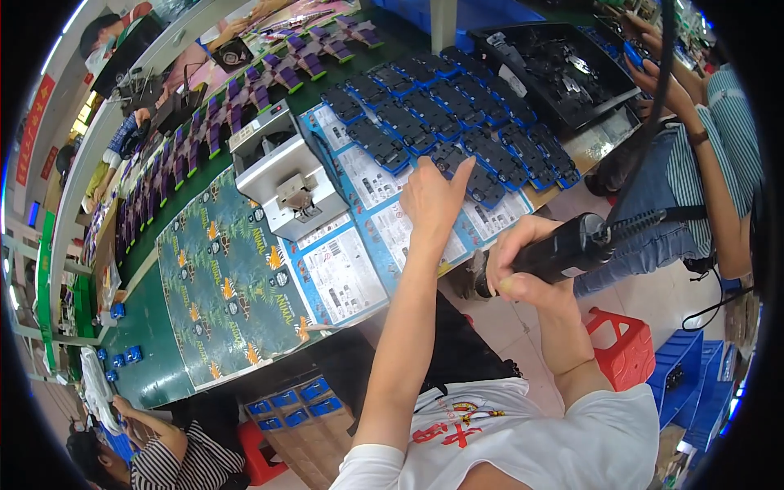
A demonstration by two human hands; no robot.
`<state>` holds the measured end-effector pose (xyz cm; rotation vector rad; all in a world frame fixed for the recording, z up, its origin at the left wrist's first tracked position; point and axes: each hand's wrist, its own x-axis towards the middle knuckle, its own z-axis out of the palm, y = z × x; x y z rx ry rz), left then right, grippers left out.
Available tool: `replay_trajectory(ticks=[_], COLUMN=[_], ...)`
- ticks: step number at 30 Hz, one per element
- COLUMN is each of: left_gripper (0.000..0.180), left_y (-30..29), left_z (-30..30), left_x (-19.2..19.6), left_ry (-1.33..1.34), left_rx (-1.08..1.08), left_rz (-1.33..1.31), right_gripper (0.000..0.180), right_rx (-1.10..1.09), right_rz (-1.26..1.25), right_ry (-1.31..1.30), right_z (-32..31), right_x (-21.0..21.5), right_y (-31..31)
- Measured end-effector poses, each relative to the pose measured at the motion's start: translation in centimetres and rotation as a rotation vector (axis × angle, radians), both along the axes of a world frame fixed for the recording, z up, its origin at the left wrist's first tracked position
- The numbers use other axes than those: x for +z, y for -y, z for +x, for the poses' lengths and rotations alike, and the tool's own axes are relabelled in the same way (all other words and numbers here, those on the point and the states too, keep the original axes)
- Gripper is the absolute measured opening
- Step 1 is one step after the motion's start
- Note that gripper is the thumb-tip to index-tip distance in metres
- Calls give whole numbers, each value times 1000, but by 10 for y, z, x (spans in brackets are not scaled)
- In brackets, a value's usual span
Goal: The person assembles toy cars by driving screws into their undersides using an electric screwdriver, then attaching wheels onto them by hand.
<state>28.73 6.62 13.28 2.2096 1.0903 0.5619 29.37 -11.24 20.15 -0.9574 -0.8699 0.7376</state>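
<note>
My left hand (433, 196) reaches over the table to the near edge of a batch of black and blue toy-car chassis (416, 114). Its thumb and fingers are spread apart, at the edge of the nearest chassis (474, 175); whether the fingertips touch it I cannot make out. My right hand (535, 278) is wrapped round a black electric screwdriver (563, 249), held off the table's front edge. A coiled cord runs from the screwdriver's back end to the right. Its bit is hidden by my fingers.
A grey metal machine (290, 180) stands left of my left hand. Printed sheets (343, 273) cover the table. A black tray (555, 73) of dark parts lies at the far right. Purple parts (216, 122) line a green belt. A co-worker (694, 180) is on the right, above a red stool (621, 347).
</note>
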Motion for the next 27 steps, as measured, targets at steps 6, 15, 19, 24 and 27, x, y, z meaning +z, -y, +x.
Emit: replay_trajectory(ticks=[6, 15, 19, 24, 27], left_gripper=[33, 36, 38, 41, 36], left_y=[9, 13, 8, 1, 0], left_z=[-22, -183, -218, -237, -243], left_x=[-27, -2, -5, -18, -21], left_ry=[866, 1095, 1192, 1085, 1070], left_rx=[-25, 166, 144, 179, 133], left_rz=[-703, -1087, -1065, -984, -931], right_gripper=[30, 19, 13, 13, 15], right_rx=[-24, 31, 22, 29, -10], right_rz=[-12, 200, 220, 120, 139], right_ry=[-43, 31, 44, 160, 66], right_z=[10, -9, -37, -58, -67], right_x=[3, 6, 0, -13, -21], right_y=[-2, -77, -120, -143, -151])
